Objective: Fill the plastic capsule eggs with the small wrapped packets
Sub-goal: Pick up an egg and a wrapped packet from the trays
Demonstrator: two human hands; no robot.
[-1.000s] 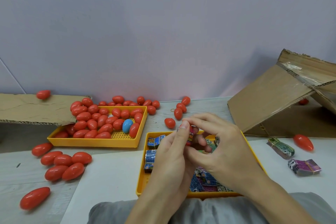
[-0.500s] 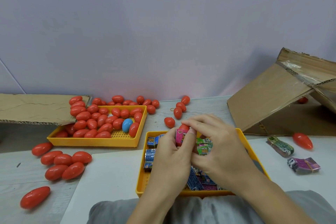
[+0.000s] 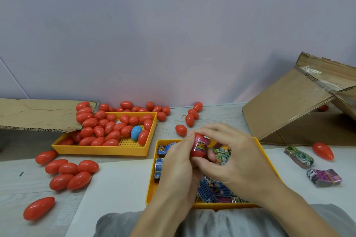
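Red capsule egg (image 3: 198, 147) with a pink packet (image 3: 200, 143) pushed into it sits pinched between left hand (image 3: 178, 165) and right hand (image 3: 234, 159), above the yellow packet tray (image 3: 152, 182). Packet print partly reads "DINO". The left tray (image 3: 104, 149) holds closed red eggs.

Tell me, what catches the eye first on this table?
Two bare hands, left hand and right hand, meet at centre, fingers gripping a red plastic capsule egg with a pink wrapped packet on it. Left of them, a yellow plastic tray holds many red eggs and one blue plastic egg.
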